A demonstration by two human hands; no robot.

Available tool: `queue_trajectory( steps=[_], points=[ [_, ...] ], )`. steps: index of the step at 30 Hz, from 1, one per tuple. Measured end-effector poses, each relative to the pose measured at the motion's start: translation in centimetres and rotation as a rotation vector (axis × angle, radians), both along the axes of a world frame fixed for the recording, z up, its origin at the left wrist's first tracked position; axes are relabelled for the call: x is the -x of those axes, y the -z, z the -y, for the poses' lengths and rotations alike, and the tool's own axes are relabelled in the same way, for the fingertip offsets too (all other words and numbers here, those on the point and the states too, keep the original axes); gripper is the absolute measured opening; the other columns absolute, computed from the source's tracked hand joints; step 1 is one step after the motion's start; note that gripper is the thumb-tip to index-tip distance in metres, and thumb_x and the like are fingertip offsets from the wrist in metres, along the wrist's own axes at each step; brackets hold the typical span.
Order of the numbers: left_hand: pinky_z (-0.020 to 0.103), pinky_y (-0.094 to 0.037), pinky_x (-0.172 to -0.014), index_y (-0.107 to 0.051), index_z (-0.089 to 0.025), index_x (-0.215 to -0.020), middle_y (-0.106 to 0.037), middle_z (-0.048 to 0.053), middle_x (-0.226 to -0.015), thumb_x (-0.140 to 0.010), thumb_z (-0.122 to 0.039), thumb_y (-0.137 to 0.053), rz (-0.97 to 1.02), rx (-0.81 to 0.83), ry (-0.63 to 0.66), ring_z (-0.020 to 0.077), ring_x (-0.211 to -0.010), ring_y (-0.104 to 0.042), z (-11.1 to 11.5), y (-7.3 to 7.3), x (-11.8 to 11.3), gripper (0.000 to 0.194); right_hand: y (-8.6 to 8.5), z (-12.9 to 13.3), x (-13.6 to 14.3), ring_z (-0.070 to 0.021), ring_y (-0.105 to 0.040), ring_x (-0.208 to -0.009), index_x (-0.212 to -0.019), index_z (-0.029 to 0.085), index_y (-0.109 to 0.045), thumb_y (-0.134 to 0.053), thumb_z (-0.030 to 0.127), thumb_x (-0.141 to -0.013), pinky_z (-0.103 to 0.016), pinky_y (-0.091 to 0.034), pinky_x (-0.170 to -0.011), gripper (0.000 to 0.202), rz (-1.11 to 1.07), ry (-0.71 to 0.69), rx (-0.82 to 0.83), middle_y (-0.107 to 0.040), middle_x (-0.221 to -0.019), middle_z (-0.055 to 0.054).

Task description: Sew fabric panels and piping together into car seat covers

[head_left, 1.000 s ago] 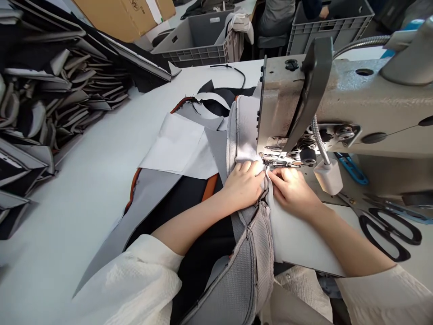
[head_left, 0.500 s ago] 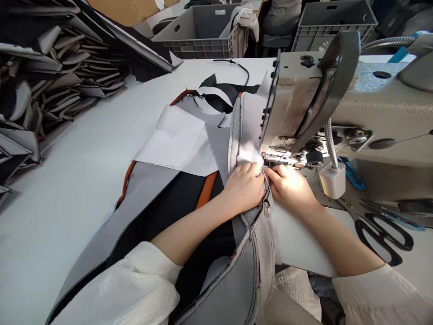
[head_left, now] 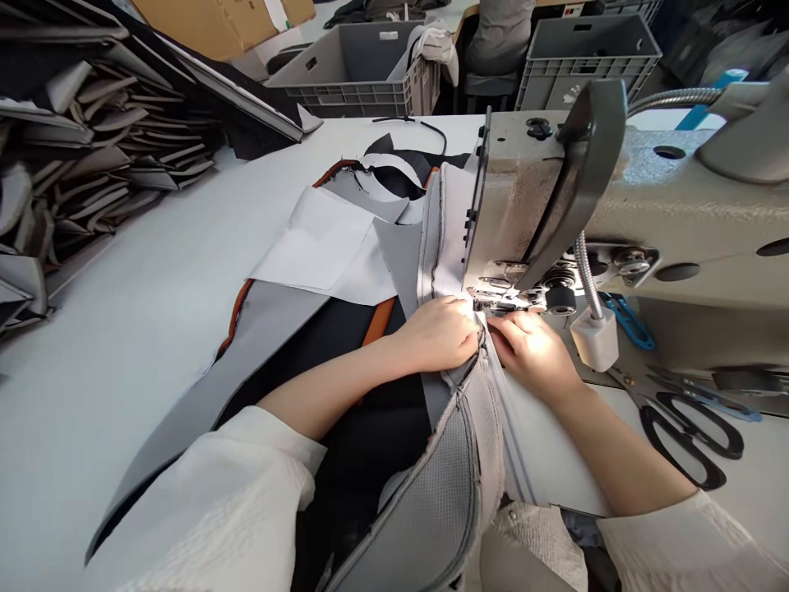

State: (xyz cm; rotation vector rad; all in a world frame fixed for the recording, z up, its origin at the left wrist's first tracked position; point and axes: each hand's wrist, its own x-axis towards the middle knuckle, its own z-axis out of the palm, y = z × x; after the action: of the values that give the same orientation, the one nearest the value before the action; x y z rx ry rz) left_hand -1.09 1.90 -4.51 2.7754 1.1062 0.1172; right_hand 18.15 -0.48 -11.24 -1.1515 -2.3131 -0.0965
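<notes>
A large grey and black sewn cover [head_left: 425, 477] with raised dark-stitched seams runs under the head of a sewing machine [head_left: 523, 197]. My left hand [head_left: 440, 335] is closed on the cover's seamed edge, just left of the presser foot [head_left: 493, 306]. On the other side, my right hand [head_left: 535, 349] has its thumb and fingers pinched at the top of a clear, narrow plastic-like strip [head_left: 513, 440] beside the seam. My fingertips are partly hidden at the foot. A white sheet-like piece [head_left: 320, 238] lies over the cover, left of the machine.
Black-handled scissors [head_left: 694, 436] and a blue thread snipper [head_left: 632, 321] lie at right. A lamp [head_left: 595, 339] hangs close to my right hand. Stacked padded pieces [head_left: 123, 140] fill the far left. Grey crates [head_left: 351, 74] and a seated person [head_left: 500, 37] are behind the table.
My view has shifted slightly. My left hand has curled more tightly at the seam, and my right hand sits slightly lower from the foot. The clear strip shows more, spread out rightward.
</notes>
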Motion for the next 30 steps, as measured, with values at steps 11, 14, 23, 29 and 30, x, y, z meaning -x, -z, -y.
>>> queue_trajectory(
  steps=[11,14,23,29,30],
  points=[
    [0.032,-0.039,-0.077,-0.070,-0.018,-0.082,-0.060,0.007,-0.088,-0.090,-0.022,-0.038,0.001,-0.041,-0.063,0.0195,-0.085,-0.051,0.4,0.4,0.0,0.033,-0.3,-0.1,-0.6,-0.0210,-0.055,-0.084,-0.099,0.019,-0.062,-0.043,0.023,-0.091,-0.035,-0.044,-0.081,0.021,0.047,-0.022,0.084,-0.061,-0.086,-0.007],
    [0.034,-0.038,-0.076,-0.069,-0.017,-0.081,-0.060,0.008,-0.090,-0.089,-0.024,-0.039,-0.027,-0.077,-0.155,0.0222,-0.088,-0.051,1.5,0.5,-0.8,0.032,-0.6,0.2,-0.7,-0.0206,-0.056,-0.084,-0.097,0.018,-0.064,-0.042,0.022,-0.092,-0.032,-0.044,-0.077,0.023,0.027,-0.013,0.067,-0.062,-0.086,-0.008],
    [0.038,-0.038,-0.075,-0.066,-0.013,-0.076,-0.057,0.010,-0.083,-0.087,-0.024,-0.040,-0.081,-0.148,-0.194,0.0246,-0.087,-0.049,4.0,0.4,-1.7,0.031,0.0,1.5,0.6,-0.0216,-0.056,-0.081,-0.109,0.015,-0.061,-0.039,0.016,-0.088,-0.033,-0.046,-0.070,0.030,-0.078,-0.021,0.135,-0.063,-0.084,-0.009],
    [0.034,-0.037,-0.072,-0.067,-0.016,-0.077,-0.054,0.008,-0.080,-0.089,-0.028,-0.040,0.036,-0.127,-0.215,0.0203,-0.081,-0.046,4.2,1.8,-0.9,0.033,-0.7,1.7,0.6,-0.0205,-0.058,-0.080,-0.108,0.018,-0.064,-0.041,0.014,-0.085,-0.031,-0.045,-0.069,0.033,-0.005,0.020,0.183,-0.063,-0.080,-0.006],
    [0.033,-0.037,-0.071,-0.067,-0.016,-0.074,-0.054,0.008,-0.079,-0.089,-0.027,-0.040,0.057,-0.139,-0.208,0.0197,-0.080,-0.045,3.9,2.0,-0.8,0.033,-0.9,1.6,0.6,-0.0204,-0.058,-0.079,-0.109,0.020,-0.064,-0.042,0.014,-0.085,-0.030,-0.045,-0.067,0.033,0.016,0.046,0.184,-0.062,-0.078,-0.005]
  ],
)
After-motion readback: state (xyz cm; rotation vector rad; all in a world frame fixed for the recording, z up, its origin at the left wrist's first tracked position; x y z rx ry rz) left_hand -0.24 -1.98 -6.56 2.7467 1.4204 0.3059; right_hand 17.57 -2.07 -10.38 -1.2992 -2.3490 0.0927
